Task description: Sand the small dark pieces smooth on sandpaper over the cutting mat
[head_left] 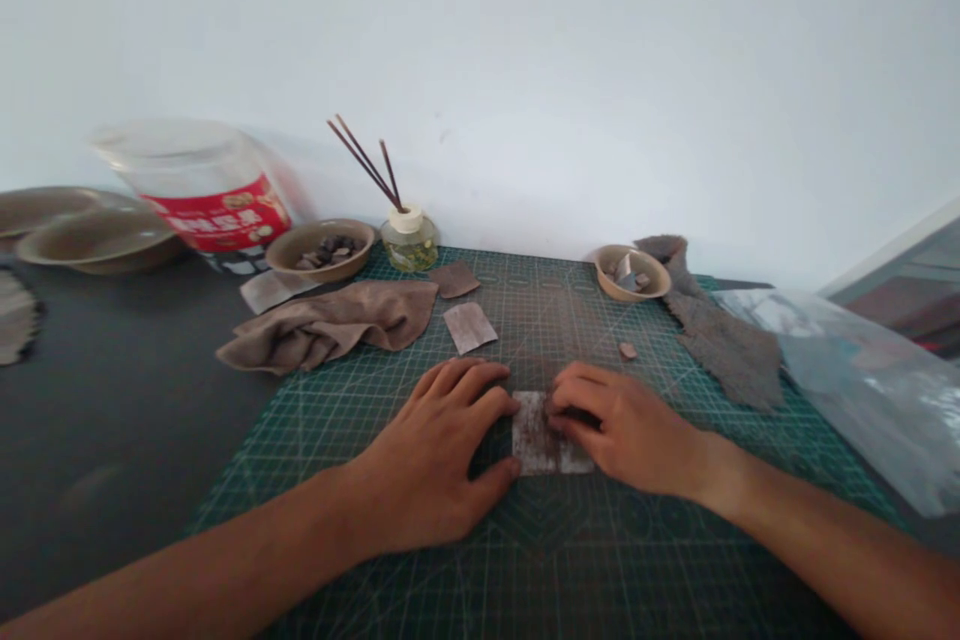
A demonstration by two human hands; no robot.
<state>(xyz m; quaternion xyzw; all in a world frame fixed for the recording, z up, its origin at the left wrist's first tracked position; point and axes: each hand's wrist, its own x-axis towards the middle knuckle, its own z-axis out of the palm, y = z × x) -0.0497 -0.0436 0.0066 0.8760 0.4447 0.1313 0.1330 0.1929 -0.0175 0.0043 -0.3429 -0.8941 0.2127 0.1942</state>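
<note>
Obs., L to R. We note a dark tabletop [112,420] with a scalloped dark item [15,315] cut off at the far L edge, nested tan dishes [97,242], and a lg. clear jar w/ red label [217,212] lying tilted behind them. Next along: a tan bowl [319,252] holding dark pieces, a pale card [268,292] just in front of it, a folded taupe cloth [322,328], and a glass bottle [409,242] w/ dark reed sticks [365,163] leaning R to L. On the green cutting mat [570,565] lie a brown square [454,280] and a pale mottled square [470,328].

Hands at mat centre. L hand [431,455] is spread, fingertips at the L edge of a mottled brown-and-white sheet [536,435]; R hand [630,430] has fingers curled over the sheet's R part. Sheet flat on mat, between hands. Neither fist clenched; we can't tell if either hand actually grips it.

Further R: small tan bowl [631,273] w/ fragments, a lone chip [628,350], a grey-brown felt strip [724,345], and a clear plastic bag [847,385]. White wall [480,50] behind all.
</note>
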